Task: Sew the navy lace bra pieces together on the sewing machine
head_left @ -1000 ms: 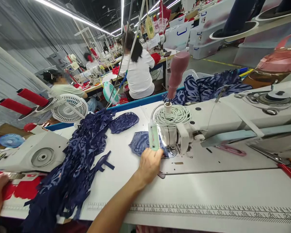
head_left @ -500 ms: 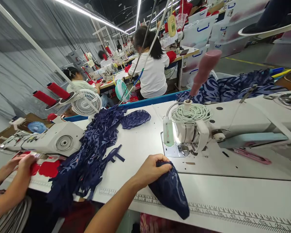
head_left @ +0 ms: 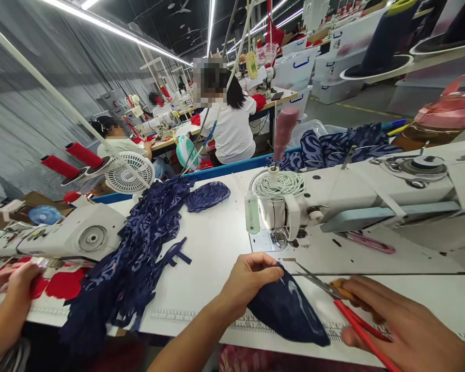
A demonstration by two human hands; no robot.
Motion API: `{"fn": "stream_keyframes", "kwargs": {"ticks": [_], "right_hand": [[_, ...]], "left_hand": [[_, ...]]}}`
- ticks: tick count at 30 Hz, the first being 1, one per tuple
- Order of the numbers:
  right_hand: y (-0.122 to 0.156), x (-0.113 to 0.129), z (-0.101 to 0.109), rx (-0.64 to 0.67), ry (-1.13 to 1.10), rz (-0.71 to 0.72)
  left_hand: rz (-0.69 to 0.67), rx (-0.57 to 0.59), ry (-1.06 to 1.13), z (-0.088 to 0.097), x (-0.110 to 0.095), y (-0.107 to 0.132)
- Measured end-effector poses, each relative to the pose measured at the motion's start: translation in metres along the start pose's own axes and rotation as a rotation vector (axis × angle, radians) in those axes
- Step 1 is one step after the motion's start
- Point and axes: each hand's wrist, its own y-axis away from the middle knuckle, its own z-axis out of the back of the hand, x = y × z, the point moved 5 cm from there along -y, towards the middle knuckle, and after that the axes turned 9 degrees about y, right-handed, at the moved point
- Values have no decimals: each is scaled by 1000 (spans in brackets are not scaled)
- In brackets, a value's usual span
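Note:
My left hand point(head_left: 251, 281) pinches the top edge of a navy cup-shaped fabric piece point(head_left: 289, 310), which hangs down over the printed ruler at the table's front. My right hand point(head_left: 391, 315) grips a pair of scissors point(head_left: 346, 305) with red handles. Their metal blades point up and left, close to the fabric's upper edge. Whether the tips touch the cloth I cannot tell. Behind my hands stands a white sewing machine point(head_left: 287, 212), its needle area lit. A similar navy piece point(head_left: 208, 196) lies flat farther back on the table point(head_left: 209, 232).
A long heap of navy fabric pieces point(head_left: 139, 248) spills over the table's front edge on the left. A co-worker's hands point(head_left: 21, 279) are at red fabric point(head_left: 65, 283) by another sewing machine point(head_left: 89, 232). Pink snips point(head_left: 372, 243) lie under my machine's arm.
My right hand has come into view from the right with the scissors. My left hand still holds the fabric piece, now slightly farther right. The whole view has shifted a little.

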Motion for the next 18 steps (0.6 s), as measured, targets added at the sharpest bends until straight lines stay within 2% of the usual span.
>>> {"fn": "stream_keyframes", "kwargs": {"ticks": [3, 6, 15, 18], "right_hand": [[-19, 34, -2, 140, -73, 66], [-28, 48, -1, 186, -97, 117], [-18, 44, -18, 357, -224, 67], [-16, 45, -22, 374, -278, 45]], "left_hand": [[-23, 7, 21, -1, -1, 4], [-30, -1, 33, 1, 0, 7], [-21, 6, 44, 4, 3, 7], [-14, -7, 25, 4, 9, 6]]}}
